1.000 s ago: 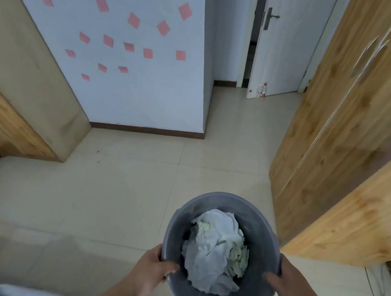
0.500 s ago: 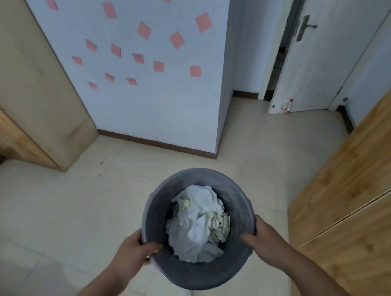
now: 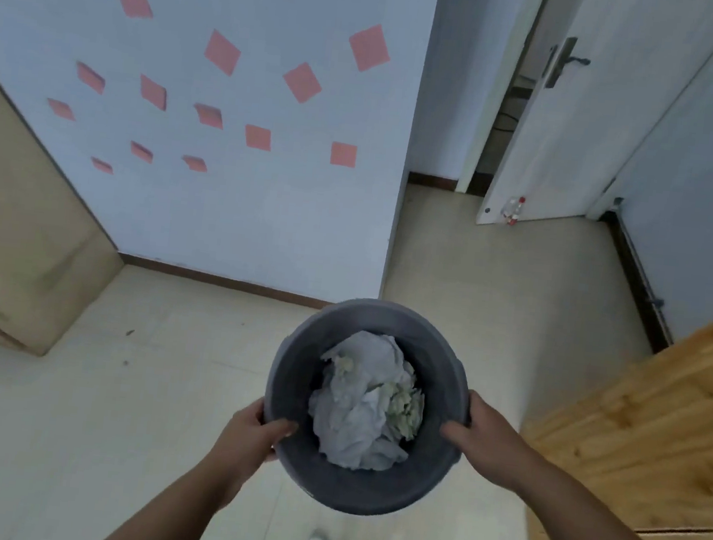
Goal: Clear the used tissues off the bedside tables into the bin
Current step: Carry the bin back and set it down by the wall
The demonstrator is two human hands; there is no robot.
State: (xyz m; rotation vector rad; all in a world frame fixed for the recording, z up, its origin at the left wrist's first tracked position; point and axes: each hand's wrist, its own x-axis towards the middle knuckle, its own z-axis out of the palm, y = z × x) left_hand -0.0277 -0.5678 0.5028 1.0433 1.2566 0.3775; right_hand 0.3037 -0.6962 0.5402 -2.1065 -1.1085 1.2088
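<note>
A round grey bin (image 3: 371, 493) is held up over the tiled floor in front of me. Crumpled white tissues (image 3: 364, 407), some with a greenish stain, fill its inside. My left hand (image 3: 252, 432) grips the bin's left rim with the thumb hooked inside. My right hand (image 3: 482, 441) grips the right rim, thumb inside as well. No bedside table is in view.
A wooden wardrobe (image 3: 654, 437) stands close on the right, a wooden panel (image 3: 18, 243) on the left. Ahead is a white wall with pink squares (image 3: 245, 135), then a passage to a white door (image 3: 591, 109) that stands ajar. A small bottle (image 3: 512, 210) sits at the door's foot.
I have walked forward with the bin in both hands. The wall and door have come nearer, the wardrobe has slid off to the right, and the grip is the same.
</note>
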